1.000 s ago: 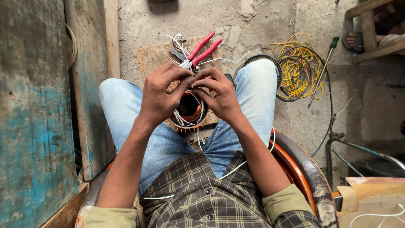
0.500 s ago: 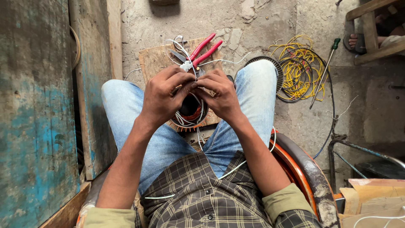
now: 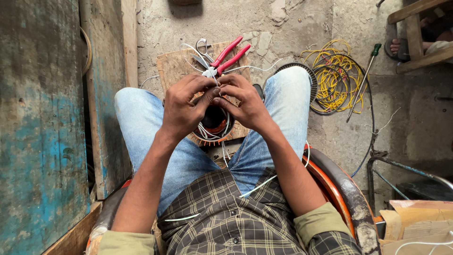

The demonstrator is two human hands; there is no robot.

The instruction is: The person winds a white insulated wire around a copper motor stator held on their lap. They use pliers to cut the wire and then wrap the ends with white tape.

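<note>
Between my knees sits a round motor winding [image 3: 214,126] with orange coils and white lead wires, resting on a wooden board [image 3: 175,66]. My left hand [image 3: 185,108] and my right hand [image 3: 243,103] meet just above it, fingertips pinched together on thin white wires [image 3: 216,86] that rise from the winding. Red-handled pliers [image 3: 227,55] lie on the board just beyond my fingers, next to a small pair of scissors [image 3: 202,49].
A tangle of yellow wire [image 3: 336,75] and a green-handled screwdriver [image 3: 362,80] lie on the concrete floor to the right. A worn blue wooden panel [image 3: 42,132] stands at left. Another person's sandalled foot [image 3: 401,47] rests under a wooden stool at top right. Cardboard [image 3: 420,222] lies bottom right.
Both hands have stayed on the wires above the winding, with only small finger movements. The view has shifted slightly.
</note>
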